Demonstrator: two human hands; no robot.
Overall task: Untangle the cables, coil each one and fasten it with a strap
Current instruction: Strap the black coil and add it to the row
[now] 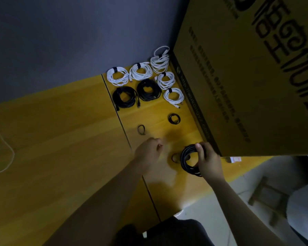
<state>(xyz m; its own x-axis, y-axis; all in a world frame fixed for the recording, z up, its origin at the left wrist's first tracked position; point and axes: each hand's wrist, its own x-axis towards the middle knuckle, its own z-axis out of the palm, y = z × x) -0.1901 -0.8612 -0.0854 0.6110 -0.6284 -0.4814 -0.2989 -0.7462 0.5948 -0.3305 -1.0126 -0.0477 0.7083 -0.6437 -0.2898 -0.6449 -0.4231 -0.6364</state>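
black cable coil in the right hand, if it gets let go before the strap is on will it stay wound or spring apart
The black cable coil would probably loosen: no strap shows on it, and only the right hand pinches its loops together. It looks fairly stiff, since the loops hold a round ring rather than sagging. It lies against the wooden table, so it should spread there rather than roll.

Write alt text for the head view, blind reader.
A person's right hand holds a coiled black cable on a yellow wooden table while the left hand reaches toward a loose black strap. Beyond lie five white coils and two black coils, beside a cardboard box.
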